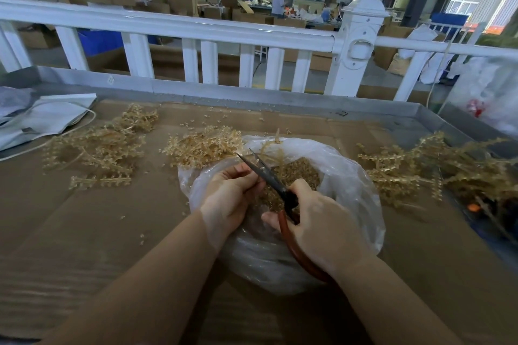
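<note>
Far to the left of the hands, a white cloth bag (53, 117) lies on the cardboard (112, 232) that covers the table. Nearer, still left of the grip, a loose pile of amber plastic sprigs (98, 151) is spread out, and a second pile (201, 145) sits just beyond the left hand. The left hand (229, 199) hovers over a clear plastic bag (350, 176), its fingers curled tight beside the scissor blades. Whether they pinch a small piece cannot be told. The scissors (269, 173) point away and to the left, their dark blades parted only narrowly, tips just past the left fingers. The right hand (322, 221) grips the scissors by their red-brown handles, with the fingers wrapped round the loops, directly above the bag's open mouth. Under both hands, inside the bag, lies a heap of small amber cut pieces (302, 173). Well to the right of the grip, a larger tangle of sprigs (420, 168) rests on the table. Beyond everything runs a white fence (196, 28).
</note>
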{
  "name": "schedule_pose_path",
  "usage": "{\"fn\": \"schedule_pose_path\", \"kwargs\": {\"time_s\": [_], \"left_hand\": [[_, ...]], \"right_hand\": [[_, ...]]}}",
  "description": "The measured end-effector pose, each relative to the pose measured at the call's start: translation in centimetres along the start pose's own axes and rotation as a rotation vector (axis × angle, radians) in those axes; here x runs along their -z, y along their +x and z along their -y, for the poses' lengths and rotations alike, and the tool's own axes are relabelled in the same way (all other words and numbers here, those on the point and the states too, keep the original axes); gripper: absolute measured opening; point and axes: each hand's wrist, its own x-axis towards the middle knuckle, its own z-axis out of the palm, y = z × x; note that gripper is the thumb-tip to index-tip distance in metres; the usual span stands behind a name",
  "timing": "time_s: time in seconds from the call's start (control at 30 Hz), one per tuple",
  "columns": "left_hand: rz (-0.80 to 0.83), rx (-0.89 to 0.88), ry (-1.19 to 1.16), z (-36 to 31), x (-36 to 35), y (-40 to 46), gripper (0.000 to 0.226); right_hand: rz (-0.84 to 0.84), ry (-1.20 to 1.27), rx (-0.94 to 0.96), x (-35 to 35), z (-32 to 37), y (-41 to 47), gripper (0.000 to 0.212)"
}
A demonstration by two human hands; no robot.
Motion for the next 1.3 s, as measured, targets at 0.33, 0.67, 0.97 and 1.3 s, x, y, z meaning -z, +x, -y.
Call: {"fn": "schedule_pose_path", "kwargs": {"time_s": [0.33, 0.67, 0.97, 1.3], "left_hand": [[0.011, 0.007, 0.030, 0.00, 0.18, -0.12, 0.021], [0.034, -0.007, 0.029, 0.22, 0.42, 0.18, 0.022], [0.051, -0.019, 0.009, 0.33, 0.60, 0.33, 0.024], [0.011, 0.031, -0.034, -0.17, 0.28, -0.14, 0.019]], "right_hand": [[0.034, 0.067, -0.019, -0.11, 0.04, -0.05, 0.041], [0.071, 0.138, -0.081, 0.27, -0.13, 0.28, 0.042], [0.041, 0.139, -0.075, 0.49, -0.07, -0.01, 0.041], [0.034, 0.105, -0.058, 0.46, -0.13, -0.29, 0.037]]}}
